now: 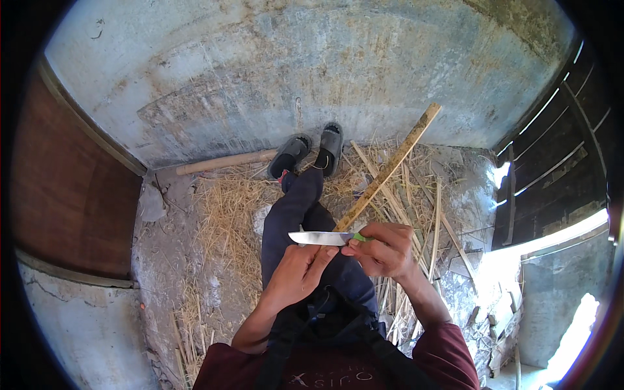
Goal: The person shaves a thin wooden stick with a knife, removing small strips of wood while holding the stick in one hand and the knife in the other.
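A knife with a green handle and a broad shiny blade (320, 238) lies sideways in front of my lap, its tip pointing left. My right hand (382, 249) is closed round the handle. Beneath the blade runs a long, flat bamboo strip (389, 170), slanting away to the upper right. My left hand (296, 274) is closed at the strip's near end, its thumb close under the blade. Hand and blade hide that end, and the contact between edge and strip cannot be made out.
Straw-like shavings (231, 211) cover the ground around my legs. Several split strips (435, 221) lie at the right. A round pole (224, 162) rests along the base of the concrete wall (312, 78). My sandalled feet (330, 146) are near that wall. A brown panel (78, 175) stands at the left.
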The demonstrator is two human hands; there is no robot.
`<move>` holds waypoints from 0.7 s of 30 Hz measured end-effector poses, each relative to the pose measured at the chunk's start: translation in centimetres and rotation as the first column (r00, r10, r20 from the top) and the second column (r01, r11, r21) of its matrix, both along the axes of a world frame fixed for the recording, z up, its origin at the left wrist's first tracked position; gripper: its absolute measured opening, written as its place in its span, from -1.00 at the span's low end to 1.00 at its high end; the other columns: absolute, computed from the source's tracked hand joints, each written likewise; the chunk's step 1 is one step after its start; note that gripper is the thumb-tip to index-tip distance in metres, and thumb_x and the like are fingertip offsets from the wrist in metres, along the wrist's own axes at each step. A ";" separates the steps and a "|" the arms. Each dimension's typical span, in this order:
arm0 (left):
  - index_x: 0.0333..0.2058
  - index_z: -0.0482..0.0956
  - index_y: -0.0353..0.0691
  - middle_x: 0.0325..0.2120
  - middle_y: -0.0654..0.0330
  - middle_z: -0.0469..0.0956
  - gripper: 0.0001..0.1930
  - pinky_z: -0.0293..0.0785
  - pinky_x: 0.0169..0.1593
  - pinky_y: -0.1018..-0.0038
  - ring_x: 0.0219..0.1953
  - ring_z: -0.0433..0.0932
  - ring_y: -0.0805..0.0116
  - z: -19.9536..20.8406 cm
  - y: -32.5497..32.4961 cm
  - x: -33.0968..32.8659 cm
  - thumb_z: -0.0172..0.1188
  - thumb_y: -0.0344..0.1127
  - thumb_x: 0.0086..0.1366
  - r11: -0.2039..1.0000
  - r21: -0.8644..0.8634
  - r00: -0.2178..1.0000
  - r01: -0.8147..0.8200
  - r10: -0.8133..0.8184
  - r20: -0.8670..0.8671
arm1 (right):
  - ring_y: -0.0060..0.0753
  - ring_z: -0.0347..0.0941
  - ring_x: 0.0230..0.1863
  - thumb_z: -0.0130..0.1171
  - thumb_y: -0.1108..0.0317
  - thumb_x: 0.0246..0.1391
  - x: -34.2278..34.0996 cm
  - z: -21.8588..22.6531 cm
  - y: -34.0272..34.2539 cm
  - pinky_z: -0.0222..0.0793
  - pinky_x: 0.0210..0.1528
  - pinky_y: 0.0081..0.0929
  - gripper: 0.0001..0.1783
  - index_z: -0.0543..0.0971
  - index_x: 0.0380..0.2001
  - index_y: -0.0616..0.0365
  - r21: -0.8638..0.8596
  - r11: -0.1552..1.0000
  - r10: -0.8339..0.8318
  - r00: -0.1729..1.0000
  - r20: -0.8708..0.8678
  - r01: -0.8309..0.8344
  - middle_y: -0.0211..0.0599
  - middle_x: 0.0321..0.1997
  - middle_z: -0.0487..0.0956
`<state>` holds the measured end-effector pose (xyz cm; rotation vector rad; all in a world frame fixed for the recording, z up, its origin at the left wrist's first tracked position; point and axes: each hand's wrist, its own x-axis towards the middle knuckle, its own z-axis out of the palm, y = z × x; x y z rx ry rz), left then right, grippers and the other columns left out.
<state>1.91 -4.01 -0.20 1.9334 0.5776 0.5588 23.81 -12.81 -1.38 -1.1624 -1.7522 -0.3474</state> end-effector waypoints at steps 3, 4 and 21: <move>-0.07 0.69 -0.38 -0.64 0.06 0.41 -0.68 0.18 -0.48 0.30 -0.62 0.26 0.31 0.6 -0.3 -0.1 0.13 -0.20 0.63 1.000 -0.022 1.000 -0.009 0.009 0.014 | -0.46 0.53 -0.64 0.66 0.24 -0.12 0.1 0.1 0.1 0.31 -0.67 -0.49 -0.70 0.71 -0.34 -0.03 0.018 1.000 0.009 1.000 0.018 -0.010 -0.44 -0.48 0.62; -0.07 0.69 -0.38 -0.64 0.06 0.41 -0.69 0.19 -0.48 0.29 -0.62 0.27 0.29 0.8 -0.3 -0.1 0.14 -0.20 0.63 0.999 -0.033 1.000 -0.014 0.014 0.008 | -0.46 0.53 -0.64 0.67 0.24 -0.12 0.1 0.4 0.0 0.31 -0.67 -0.50 -0.70 0.71 -0.34 -0.04 0.022 1.000 0.007 1.000 0.029 -0.008 -0.45 -0.48 0.62; -0.18 0.58 -0.35 -0.71 0.08 0.22 -0.72 0.14 -0.56 0.31 -0.71 0.21 0.26 0.7 -1.5 -2.8 0.15 -0.21 0.63 1.000 -0.023 0.997 -0.011 0.009 -0.079 | -0.51 0.43 -0.70 0.65 0.34 0.00 3.7 2.8 -0.1 0.24 -0.69 -0.49 -0.73 0.65 -0.51 0.07 0.077 0.989 -0.123 0.988 -0.098 0.130 -0.30 -0.51 0.63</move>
